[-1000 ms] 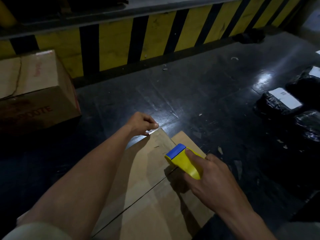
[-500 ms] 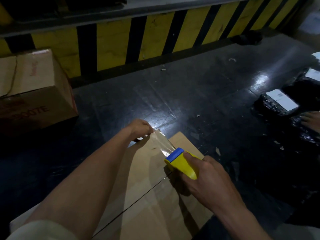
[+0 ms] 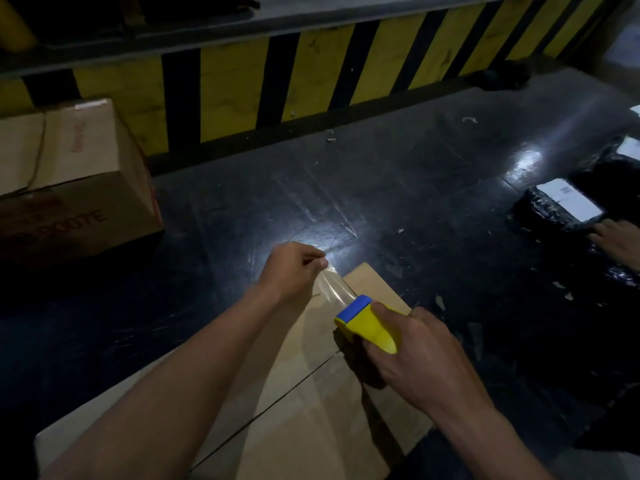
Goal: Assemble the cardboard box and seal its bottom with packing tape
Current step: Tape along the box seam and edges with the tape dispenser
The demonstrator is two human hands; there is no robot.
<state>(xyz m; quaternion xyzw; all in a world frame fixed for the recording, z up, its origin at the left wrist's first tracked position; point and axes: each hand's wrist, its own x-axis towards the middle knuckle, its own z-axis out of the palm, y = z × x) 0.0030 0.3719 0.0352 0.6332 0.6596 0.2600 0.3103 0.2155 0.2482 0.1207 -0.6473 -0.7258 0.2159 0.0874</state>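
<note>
A brown cardboard box (image 3: 311,417) stands in front of me with its closed flaps up and a dark seam running across them. My right hand (image 3: 415,358) grips a yellow tape dispenser (image 3: 367,323) with a blue tip, held just above the flaps near the far edge. A short strip of clear packing tape (image 3: 334,284) stretches from the dispenser to my left hand (image 3: 294,271), which pinches the tape's free end at the box's far edge.
A larger closed cardboard box (image 3: 76,188) sits on the dark floor at the left. A yellow-and-black striped barrier (image 3: 311,77) runs along the back. Black wrapped parcels with white labels (image 3: 561,206) lie at the right, where another person's hand (image 3: 620,240) rests.
My left hand has pulled the tape's end out from the dispenser toward the box's far edge. Another person's hand has come into view at the right by the parcels.
</note>
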